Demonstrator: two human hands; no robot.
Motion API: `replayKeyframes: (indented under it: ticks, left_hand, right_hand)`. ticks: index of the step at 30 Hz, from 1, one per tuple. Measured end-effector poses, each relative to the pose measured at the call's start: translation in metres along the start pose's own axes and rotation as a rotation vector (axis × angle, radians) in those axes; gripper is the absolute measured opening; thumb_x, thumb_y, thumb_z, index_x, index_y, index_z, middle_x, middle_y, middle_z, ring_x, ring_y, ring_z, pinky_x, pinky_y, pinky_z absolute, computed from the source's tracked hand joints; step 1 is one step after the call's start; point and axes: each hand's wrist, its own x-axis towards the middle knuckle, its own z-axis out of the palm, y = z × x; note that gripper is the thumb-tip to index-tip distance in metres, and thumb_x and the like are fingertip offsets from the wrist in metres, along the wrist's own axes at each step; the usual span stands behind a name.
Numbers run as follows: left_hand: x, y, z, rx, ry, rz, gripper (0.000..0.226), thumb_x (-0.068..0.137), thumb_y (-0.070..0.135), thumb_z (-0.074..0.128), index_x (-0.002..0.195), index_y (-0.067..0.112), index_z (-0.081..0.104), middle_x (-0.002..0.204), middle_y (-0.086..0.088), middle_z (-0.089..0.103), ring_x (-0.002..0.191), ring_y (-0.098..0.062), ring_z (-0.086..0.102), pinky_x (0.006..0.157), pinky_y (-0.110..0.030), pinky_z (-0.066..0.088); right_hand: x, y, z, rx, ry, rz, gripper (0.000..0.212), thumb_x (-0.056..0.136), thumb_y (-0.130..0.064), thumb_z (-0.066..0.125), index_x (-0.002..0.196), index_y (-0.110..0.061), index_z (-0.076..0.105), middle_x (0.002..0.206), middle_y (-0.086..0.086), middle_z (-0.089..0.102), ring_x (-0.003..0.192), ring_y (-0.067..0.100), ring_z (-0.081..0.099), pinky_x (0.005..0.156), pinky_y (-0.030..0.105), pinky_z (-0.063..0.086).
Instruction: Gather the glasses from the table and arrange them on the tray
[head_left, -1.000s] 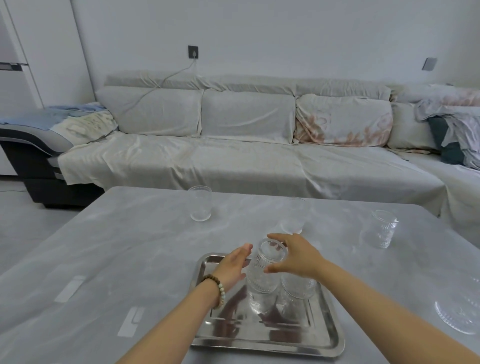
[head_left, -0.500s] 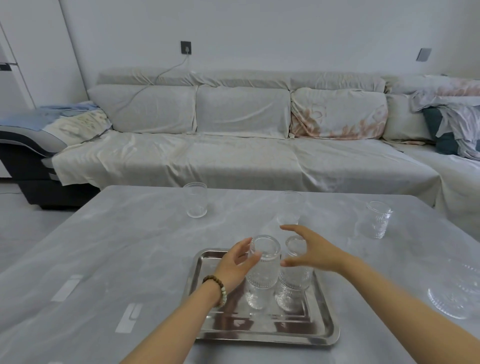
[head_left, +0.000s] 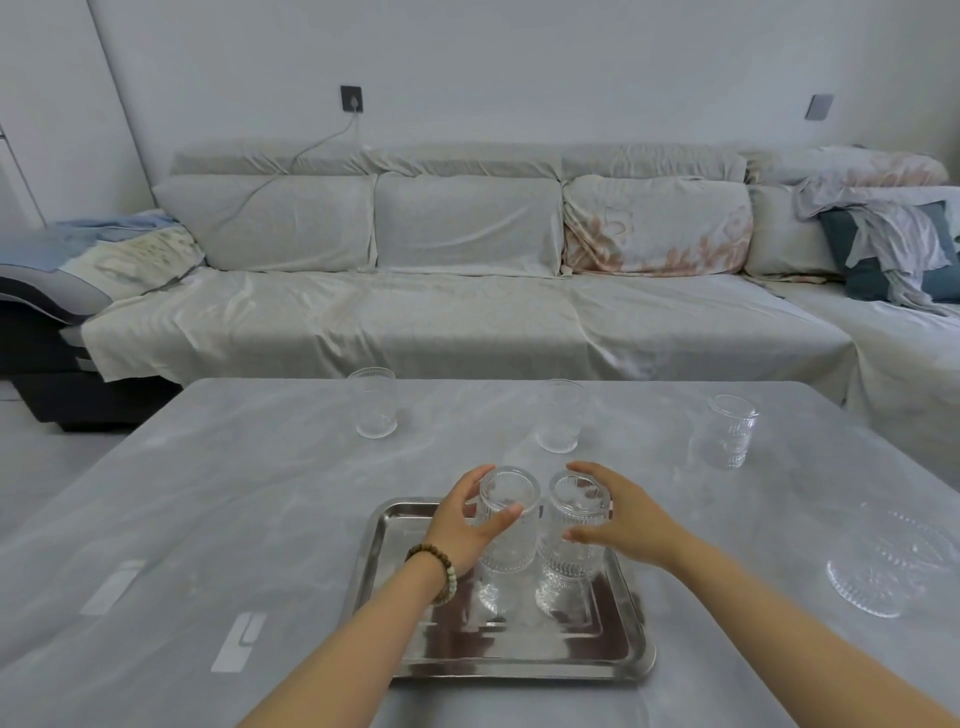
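A steel tray lies on the grey table, near its front edge. Two ribbed clear glasses stand upright on it, side by side. My left hand, with a bead bracelet on the wrist, wraps the left glass, thumb across the front. My right hand curls around the right glass, fingers over the far rim. Three more clear glasses stand on the table beyond the tray: a far left glass, a far middle glass and a far right ribbed glass.
A clear ribbed glass plate lies on the table at the right. A long covered sofa runs behind the table's far edge. White markings sit on the table at the front left.
My right hand left the left glass on the tray and moved onto the right glass. My left hand, open beside the tray before, has closed around the left glass.
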Motion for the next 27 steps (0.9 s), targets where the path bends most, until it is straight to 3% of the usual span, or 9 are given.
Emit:
replayKeyframes:
  ticks: [5, 9, 13, 20, 27]
  left_hand:
    - [0.002, 0.000, -0.003, -0.027, -0.018, -0.008, 0.069, 0.068, 0.047, 0.074, 0.128, 0.037, 0.042, 0.135, 0.002, 0.046, 0.123, -0.020, 0.047, 0.097, -0.035, 0.046]
    - [0.011, 0.001, -0.010, -0.085, -0.027, -0.014, 0.058, 0.067, 0.052, 0.071, 0.118, 0.039, 0.048, 0.125, 0.007, 0.052, 0.108, -0.011, 0.053, 0.078, -0.017, 0.048]
    - [0.044, 0.006, -0.021, -0.111, 0.029, -0.059, 0.039, 0.082, 0.047, 0.059, 0.117, 0.032, 0.052, 0.126, 0.001, 0.056, 0.111, -0.017, 0.056, 0.084, -0.029, 0.049]
    - [0.110, 0.008, -0.023, -0.128, 0.013, -0.130, 0.043, 0.085, 0.051, 0.053, 0.120, 0.027, 0.050, 0.118, 0.007, 0.053, 0.107, -0.014, 0.053, 0.078, -0.024, 0.044]
    - [0.159, -0.009, -0.012, -0.088, -0.001, -0.166, 0.057, 0.083, 0.052, 0.054, 0.132, 0.024, 0.045, 0.128, 0.003, 0.051, 0.122, -0.020, 0.049, 0.104, -0.038, 0.040]
  right_hand:
    - [-0.001, 0.001, 0.000, 0.046, -0.030, -0.009, 0.086, 0.070, -0.029, 0.083, 0.143, -0.027, 0.037, 0.143, -0.005, 0.045, 0.121, 0.013, 0.049, 0.101, 0.023, 0.037]
    - [0.005, -0.001, -0.012, 0.189, -0.064, 0.037, 0.076, 0.075, -0.045, 0.075, 0.141, -0.030, 0.038, 0.136, -0.007, 0.048, 0.123, 0.014, 0.051, 0.100, 0.028, 0.044]
    - [0.029, 0.004, -0.033, 0.329, 0.105, 0.098, 0.058, 0.082, -0.044, 0.067, 0.134, -0.028, 0.046, 0.137, -0.004, 0.051, 0.117, 0.014, 0.055, 0.091, 0.026, 0.041]
    - [0.098, 0.021, -0.040, 0.420, 0.224, 0.157, 0.083, 0.074, -0.044, 0.077, 0.143, -0.027, 0.034, 0.150, -0.004, 0.037, 0.125, 0.016, 0.044, 0.091, 0.030, 0.039]
    - [0.170, 0.029, -0.028, 0.436, 0.223, 0.161, 0.095, 0.069, -0.038, 0.083, 0.147, -0.025, 0.028, 0.155, 0.000, 0.028, 0.140, 0.022, 0.035, 0.105, 0.036, 0.038]
